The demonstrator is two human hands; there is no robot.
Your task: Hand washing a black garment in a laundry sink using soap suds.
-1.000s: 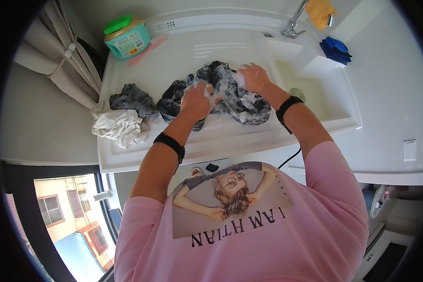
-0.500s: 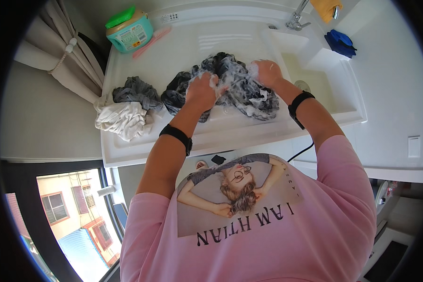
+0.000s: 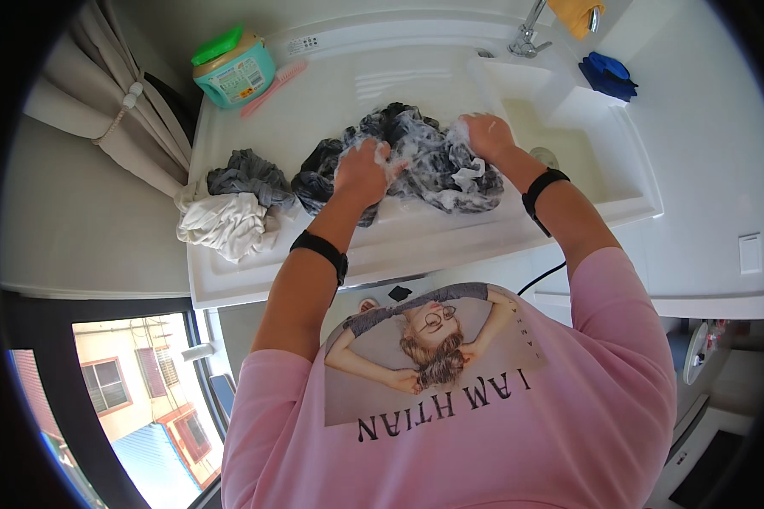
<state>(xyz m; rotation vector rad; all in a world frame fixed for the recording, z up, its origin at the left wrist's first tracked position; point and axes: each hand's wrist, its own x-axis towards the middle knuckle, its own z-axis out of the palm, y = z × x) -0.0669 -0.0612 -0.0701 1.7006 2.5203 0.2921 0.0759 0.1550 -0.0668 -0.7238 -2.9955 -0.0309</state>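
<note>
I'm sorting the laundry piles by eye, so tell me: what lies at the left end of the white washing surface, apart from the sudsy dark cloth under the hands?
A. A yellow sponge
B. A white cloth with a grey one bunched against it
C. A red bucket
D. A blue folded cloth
B: a crumpled white cloth lies at the left end with a grey cloth bunched against it, beside the soapy dark cloth.

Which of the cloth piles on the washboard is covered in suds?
The dark pile in the middle, under both hands. White foam covers it, while the grey cloth and white cloth at the left edge show none.
</note>
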